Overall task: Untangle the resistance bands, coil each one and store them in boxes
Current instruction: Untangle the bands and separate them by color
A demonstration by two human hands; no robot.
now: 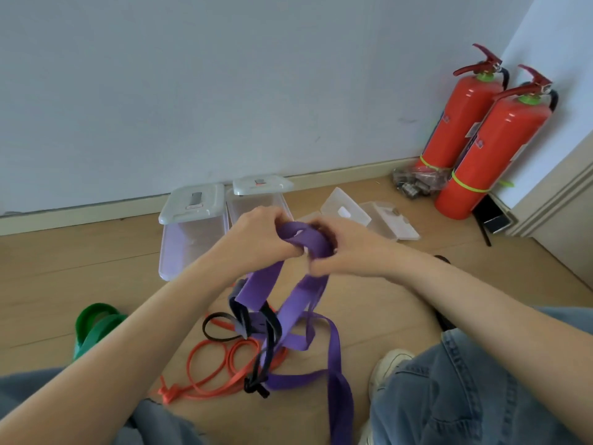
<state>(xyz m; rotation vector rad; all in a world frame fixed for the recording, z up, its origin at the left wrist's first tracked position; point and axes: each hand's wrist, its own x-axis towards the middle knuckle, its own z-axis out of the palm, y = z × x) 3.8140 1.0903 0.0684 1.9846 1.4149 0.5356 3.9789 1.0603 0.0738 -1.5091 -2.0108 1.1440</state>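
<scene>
Left hand [260, 234] and right hand [345, 248] both have fingers curled gripping the purple resistance band [305, 240], its tail tangled with black band [271, 329] and orange band [211, 364] on the floor [64, 268].

We observe both forearms bare to beyond the frame edge, with no sleeves, watch or jewellery visible on the left hand [256, 234] or the right hand [345, 248]. The legs are covered by light blue denim jeans [465, 390] with visible seams and a stitched pocket edge. One foot wears a white sneaker [390, 364] with a thick, pale sole.
</scene>
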